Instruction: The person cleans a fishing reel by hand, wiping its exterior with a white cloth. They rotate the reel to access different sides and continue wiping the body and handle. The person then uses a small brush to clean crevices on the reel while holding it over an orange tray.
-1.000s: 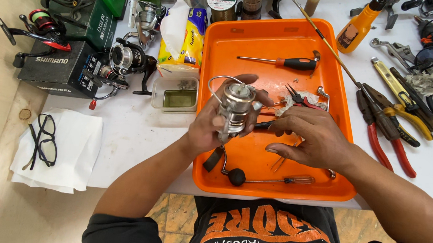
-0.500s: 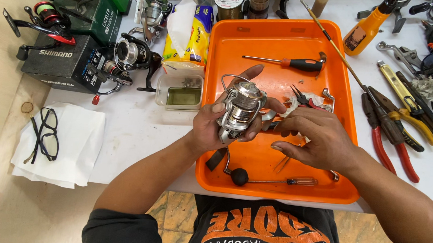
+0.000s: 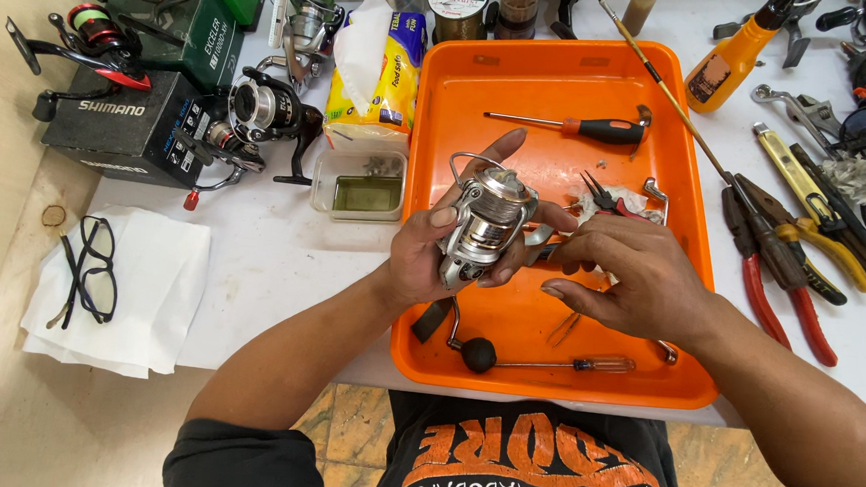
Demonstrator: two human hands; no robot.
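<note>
A person in a black short-sleeved T-shirt [image 3: 529,475] with large orange lettering and a line of white lettering across the chest. Both forearms are bare below the sleeves. No watch, ring or glove shows on the left hand [image 3: 432,259] or right hand [image 3: 636,281].

Far left, a black box [image 3: 125,124] sits beside a green box [image 3: 212,4]; a yellow tissue pack [image 3: 378,75] stands left of the tray, an orange labelled bottle [image 3: 730,61] far right.

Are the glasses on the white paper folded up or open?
Open. The black glasses lie flat on the white paper, and both arms stick out from the frame instead of being tucked behind the lenses.
</note>
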